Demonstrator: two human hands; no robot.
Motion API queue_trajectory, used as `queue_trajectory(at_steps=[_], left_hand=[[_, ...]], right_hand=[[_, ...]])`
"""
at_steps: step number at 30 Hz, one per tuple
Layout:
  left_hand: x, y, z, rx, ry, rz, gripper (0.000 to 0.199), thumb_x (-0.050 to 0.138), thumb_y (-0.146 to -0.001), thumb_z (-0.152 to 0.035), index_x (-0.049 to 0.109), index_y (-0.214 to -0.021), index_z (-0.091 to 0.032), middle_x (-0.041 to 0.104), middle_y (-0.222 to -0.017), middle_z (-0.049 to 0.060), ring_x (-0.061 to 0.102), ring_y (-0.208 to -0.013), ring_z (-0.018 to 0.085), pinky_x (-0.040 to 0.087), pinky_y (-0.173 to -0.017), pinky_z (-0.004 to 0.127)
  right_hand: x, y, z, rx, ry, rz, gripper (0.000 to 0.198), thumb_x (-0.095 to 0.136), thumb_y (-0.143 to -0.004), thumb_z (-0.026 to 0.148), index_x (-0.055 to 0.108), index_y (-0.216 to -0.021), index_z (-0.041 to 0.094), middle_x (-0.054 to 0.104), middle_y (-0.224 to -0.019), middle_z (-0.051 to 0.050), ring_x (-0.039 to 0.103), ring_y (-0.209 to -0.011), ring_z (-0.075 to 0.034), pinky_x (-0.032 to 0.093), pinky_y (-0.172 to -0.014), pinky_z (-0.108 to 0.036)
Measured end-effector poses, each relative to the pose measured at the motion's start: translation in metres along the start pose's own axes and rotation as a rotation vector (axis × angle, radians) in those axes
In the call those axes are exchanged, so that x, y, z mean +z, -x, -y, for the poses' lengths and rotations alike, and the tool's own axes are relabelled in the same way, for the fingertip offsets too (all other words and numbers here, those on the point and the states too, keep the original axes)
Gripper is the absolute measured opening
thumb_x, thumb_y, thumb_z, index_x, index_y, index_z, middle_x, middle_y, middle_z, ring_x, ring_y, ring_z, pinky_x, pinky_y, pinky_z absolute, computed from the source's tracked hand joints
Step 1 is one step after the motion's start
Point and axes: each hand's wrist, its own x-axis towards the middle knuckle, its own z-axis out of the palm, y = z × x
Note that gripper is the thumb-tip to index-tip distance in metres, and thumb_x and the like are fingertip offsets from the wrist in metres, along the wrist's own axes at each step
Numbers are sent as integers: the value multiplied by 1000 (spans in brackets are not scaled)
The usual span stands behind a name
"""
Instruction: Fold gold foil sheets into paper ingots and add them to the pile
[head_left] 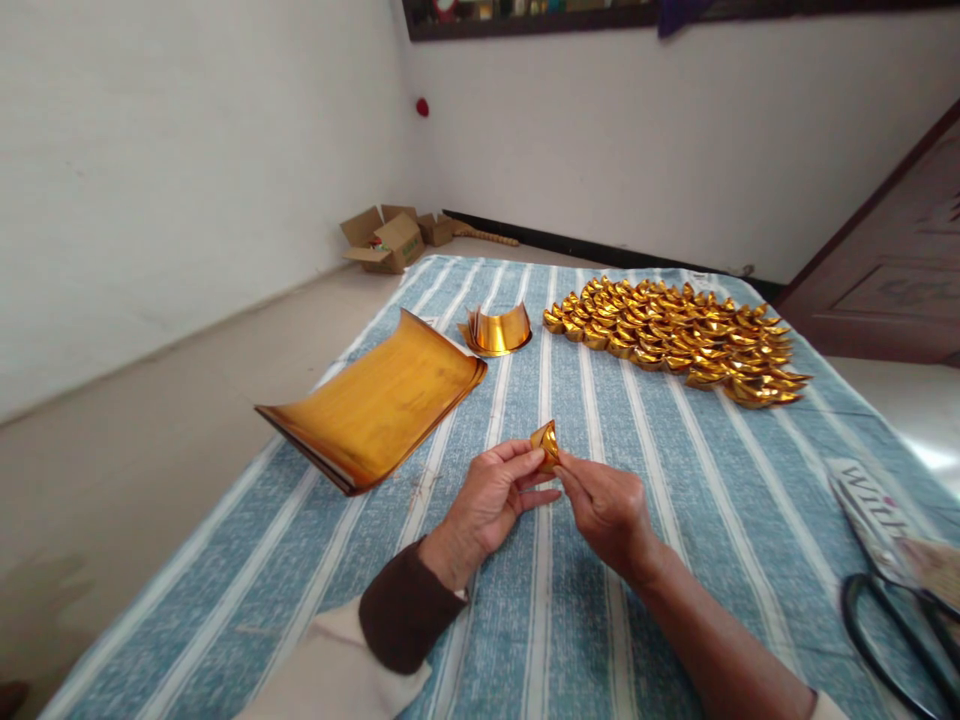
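Between my two hands, above the middle of the striped cloth, is a small folded gold foil paper ingot (548, 440). My left hand (491, 490) pinches its left side between thumb and fingers, the lower fingers stretched out beneath. My right hand (607, 502) grips its lower right edge with thumb and forefinger. Beyond them lies a curled stack of small gold paper pieces (501, 330). To the left is a stack of large gold paper sheets (382, 400) with upturned ends. Many finished-looking gold paper ingots (660, 325) stand in packed rows at the back right.
A blue and white striped cloth (480, 640) covers the table. Black-handled scissors (885, 620) lie at the right edge, beside printed lettering. An open cardboard box (386, 245) sits on the floor past the far left corner. A brown door (892, 250) stands at the right.
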Motion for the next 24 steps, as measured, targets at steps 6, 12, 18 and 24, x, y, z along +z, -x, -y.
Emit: queue_trajectory(at_steps=[6,12,18,24], left_hand=[[1,-1,1,-18,50,17,9,60,-83,-3,68,-84,-8,71,-81,9,70,-69,17,60,-63,28],[-1,-2,1,-22,52,8,10,59,-84,-3,68,-82,-8,71,-79,9,70,-67,16,59,-62,26],[0,-3,-1,-24,41,-5,8,61,-83,-4,67,-82,-9,72,-78,9,70,-65,16,59,-62,26],[1,-2,-2,-34,32,-23,8,61,-82,-3,67,-79,-9,71,-76,8,69,-63,15,58,-62,25]], right_hand=[[0,-1,-2,-63,-19,-27,23,46,-93,12,69,-97,16,75,-83,-7,71,-70,-16,54,-63,-22],[0,-1,-3,-82,9,-41,24,47,-92,10,69,-96,17,76,-91,-9,73,-80,-20,57,-72,-26],[3,-1,-2,-20,-35,-6,26,46,-94,15,66,-111,16,75,-95,-10,73,-77,-19,58,-70,-26],[2,-2,-4,-2,-42,4,24,47,-94,18,71,-96,18,75,-80,-7,72,-70,-17,58,-65,-25]])
